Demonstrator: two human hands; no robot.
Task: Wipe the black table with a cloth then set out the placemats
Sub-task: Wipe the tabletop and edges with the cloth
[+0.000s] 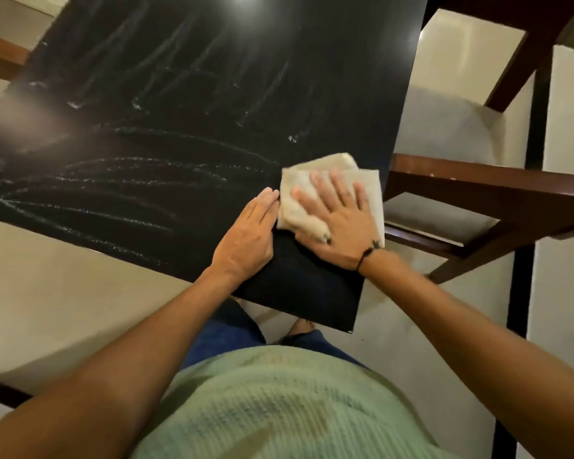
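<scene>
"Black and shiny, that was the table [186,104], with pale floor all around it. Where was the cloth [315,172]?"

"It lay flat on the table, near the corner closest to the person and close to the right edge. It was a small, pale, folded cloth."

"Who had it?"

"The right hand [337,223] did. It lay on top of the cloth with its fingers [318,183] straight and spread. It pressed down. It did not curl round the cloth or pinch it."

"And the other hand?"

"The left hand [247,235] lay flat on the bare table, just to the left of the cloth. Its fingertips [270,195] touched the cloth's left edge, or nearly did. It held nothing."

"Which way did the cloth need to go?"

"Likely left and away from the person. Whitish streaks [113,180] ran across the table on that side. Some ran sideways and more ran up toward the far end. Almost all of the table lay to the left of the cloth and past it. Only a thin strip was left on its right."

"So which hand was better for the push?"

"The right one, most likely, since it was already on the cloth. The left hand sat right in the way of a push to the left."

"What else was there?"

"A brown wooden chair [478,180] stood just off the right edge. No placemats showed."
</scene>
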